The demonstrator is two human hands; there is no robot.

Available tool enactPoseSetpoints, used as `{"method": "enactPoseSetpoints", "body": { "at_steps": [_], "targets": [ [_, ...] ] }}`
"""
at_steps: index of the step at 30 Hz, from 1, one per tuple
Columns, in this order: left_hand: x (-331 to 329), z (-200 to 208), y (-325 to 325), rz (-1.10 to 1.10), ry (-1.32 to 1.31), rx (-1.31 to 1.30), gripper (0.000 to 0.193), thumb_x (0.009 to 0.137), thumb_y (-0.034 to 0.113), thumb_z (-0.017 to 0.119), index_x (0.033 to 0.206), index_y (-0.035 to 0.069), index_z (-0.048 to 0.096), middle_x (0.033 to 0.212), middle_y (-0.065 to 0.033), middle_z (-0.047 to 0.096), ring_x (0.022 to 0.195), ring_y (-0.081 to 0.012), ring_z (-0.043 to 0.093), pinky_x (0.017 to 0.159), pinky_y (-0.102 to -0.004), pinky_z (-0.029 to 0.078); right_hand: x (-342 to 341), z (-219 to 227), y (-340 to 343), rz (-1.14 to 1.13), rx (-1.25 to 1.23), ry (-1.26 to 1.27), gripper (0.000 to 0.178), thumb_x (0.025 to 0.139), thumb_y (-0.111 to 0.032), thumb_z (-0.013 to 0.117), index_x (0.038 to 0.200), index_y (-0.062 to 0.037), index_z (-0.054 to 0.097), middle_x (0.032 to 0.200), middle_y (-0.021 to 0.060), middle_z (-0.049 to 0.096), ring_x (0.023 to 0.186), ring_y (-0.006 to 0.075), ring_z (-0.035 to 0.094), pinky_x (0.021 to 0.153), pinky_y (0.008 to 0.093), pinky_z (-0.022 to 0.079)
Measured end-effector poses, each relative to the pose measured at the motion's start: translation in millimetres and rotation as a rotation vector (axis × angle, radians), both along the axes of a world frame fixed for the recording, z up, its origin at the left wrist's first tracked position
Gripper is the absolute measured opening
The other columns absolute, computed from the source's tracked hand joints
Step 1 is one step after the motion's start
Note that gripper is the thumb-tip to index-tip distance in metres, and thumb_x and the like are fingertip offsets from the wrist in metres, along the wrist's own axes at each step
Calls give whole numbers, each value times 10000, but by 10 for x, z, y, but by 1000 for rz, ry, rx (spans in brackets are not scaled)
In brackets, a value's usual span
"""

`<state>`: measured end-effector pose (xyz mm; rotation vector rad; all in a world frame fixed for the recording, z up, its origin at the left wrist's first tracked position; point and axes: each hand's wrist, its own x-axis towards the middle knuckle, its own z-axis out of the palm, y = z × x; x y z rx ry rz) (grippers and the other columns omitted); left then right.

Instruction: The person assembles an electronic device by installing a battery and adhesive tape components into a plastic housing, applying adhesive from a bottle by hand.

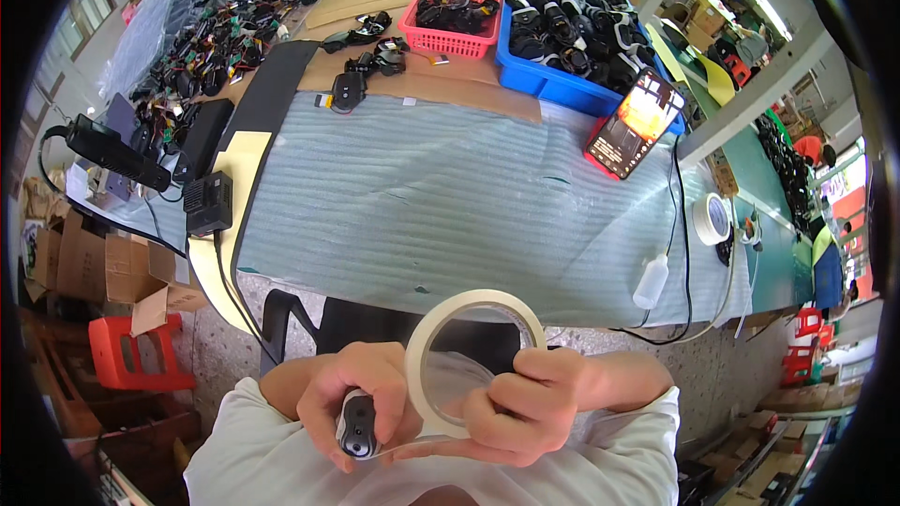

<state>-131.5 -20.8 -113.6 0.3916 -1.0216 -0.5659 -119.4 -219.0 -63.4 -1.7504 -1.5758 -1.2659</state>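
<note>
Close to my body, my left hand (361, 394) is closed around a small black and white device (357, 431) with a rounded end. My right hand (525, 408) grips a large cream roll of tape (424, 337) by the right side of its ring, and the roll stands on edge facing me. A thin pale strip runs below the roll toward the device; where it is attached is hard to make out. Both hands are in front of the table's near edge, over my white shirt.
The table has a grey foam sheet (422, 197). Behind are a blue crate (539, 84) of black devices, a pink basket (450, 42) and loose black parts (349, 89). A phone (637, 126), white bottle (652, 281) and white roll (711, 219) lie right; a black charger (208, 204) left.
</note>
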Motion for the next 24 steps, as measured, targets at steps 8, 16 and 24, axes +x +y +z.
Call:
{"method": "enactPoseSetpoints", "body": {
  "at_steps": [8, 16, 24],
  "targets": [
    [-94, 248, 562, 30, 6, -232, 326, 863, 204, 718, 1017, 15, 501, 729, -116, 591, 559, -189, 601, 444, -279, 454, 492, -240, -619, -774, -377, 219, 391, 719, -103, 644, 1104, -120, 707, 698, -1, 544, 518, 145, 449, 467, 290, 348],
    [111, -60, -154, 783, 472, 388, 405, 1006, 429, 453, 1008, 26, 484, 817, -132, 544, 502, -186, 507, 424, -273, 380, 212, -355, -321, -613, -41, 506, 331, 720, -104, 746, 1045, -99, 680, 963, 122, 629, 928, 276, 594, 729, 348, 462],
    [-269, 25, -273, 446, 113, 504, 515, 894, 452, 634, 1106, 23, 442, 1032, -143, 583, 864, -142, 536, 757, -201, 371, -139, -362, -163, 223, 84, 782, 394, 713, -289, 835, 974, -51, 660, 598, 62, 552, 516, 205, 583, 460, 331, 424]
  ]
}}
